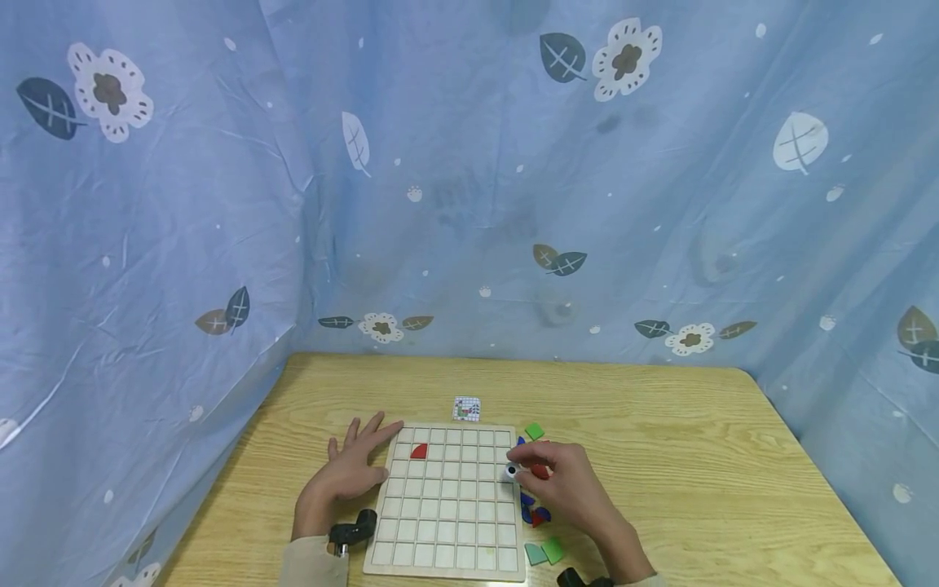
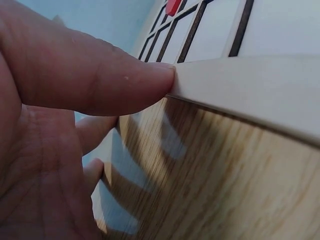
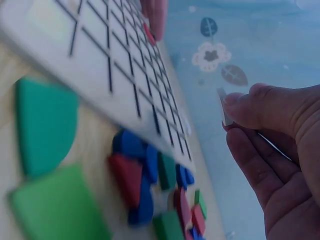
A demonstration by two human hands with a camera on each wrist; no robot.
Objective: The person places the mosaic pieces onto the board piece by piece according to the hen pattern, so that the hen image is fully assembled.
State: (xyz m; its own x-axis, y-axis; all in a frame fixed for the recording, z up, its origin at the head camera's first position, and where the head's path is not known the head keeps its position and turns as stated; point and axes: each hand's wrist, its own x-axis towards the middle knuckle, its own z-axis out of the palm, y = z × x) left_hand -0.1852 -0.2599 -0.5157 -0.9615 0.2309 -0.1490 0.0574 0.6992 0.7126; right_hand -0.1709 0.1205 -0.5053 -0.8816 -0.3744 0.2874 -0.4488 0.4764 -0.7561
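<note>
My left hand (image 1: pixel 348 471) lies beside a pale wooden grid board (image 1: pixel 443 489), fingers spread on the table. In the left wrist view its thumb (image 2: pixel 120 82) presses the board's side edge. Between thumb and fingertips, my right hand (image 1: pixel 568 485) pinches a small white tile (image 1: pixel 511 470) with a black dot, over the board's right edge. Seen from the right wrist, the tile (image 3: pixel 224 107) is nearly edge-on. A red quarter-round piece (image 1: pixel 419 451) sits in a cell near the board's upper left.
Loose pieces lie along the board's right side: a light green square (image 1: pixel 553 549), a teal quarter-round (image 1: pixel 535 554), a green piece (image 1: pixel 535 430) and several blue and red ones. A small printed pattern card (image 1: pixel 466 408) lies behind the board. A blue patterned curtain (image 1: pixel 455 179) surrounds the table.
</note>
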